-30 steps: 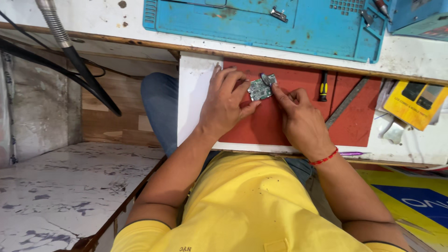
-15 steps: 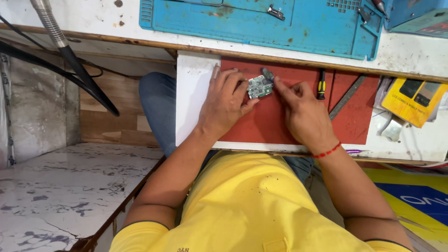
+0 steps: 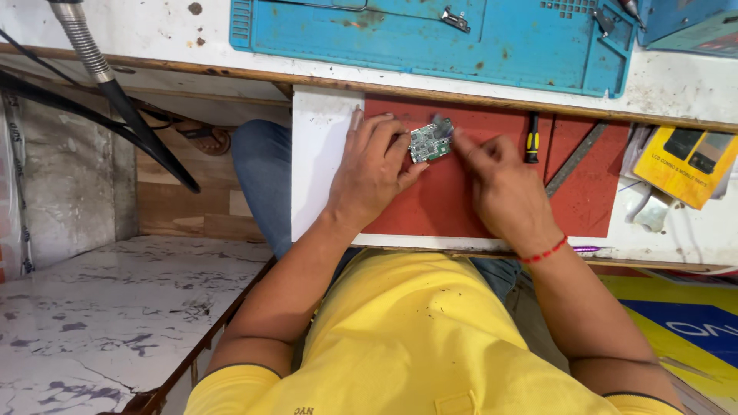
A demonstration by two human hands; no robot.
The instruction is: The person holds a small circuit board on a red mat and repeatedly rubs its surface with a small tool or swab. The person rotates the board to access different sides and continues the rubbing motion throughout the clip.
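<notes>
A small green circuit board (image 3: pixel 429 143) lies on a red mat (image 3: pixel 461 207) on a white pull-out board (image 3: pixel 323 169). My left hand (image 3: pixel 370 170) holds the board's left edge between thumb and fingers. My right hand (image 3: pixel 503 188) has its fingers closed, with the fingertip at the board's upper right corner, where a small grey part (image 3: pixel 442 123) shows. Whether the right hand pinches a tool there is too small to tell.
A yellow-handled screwdriver (image 3: pixel 532 138) and a grey metal strip (image 3: pixel 575 158) lie on the mat to the right. A yellow box (image 3: pixel 684 165) sits further right. A blue work mat (image 3: pixel 430 38) lies on the bench above. A flexible hose (image 3: pixel 108 84) hangs at left.
The circuit board and both hands have stayed on the red mat. My right fingertip has shifted slightly along the board's upper right corner; the view has moved a little.
</notes>
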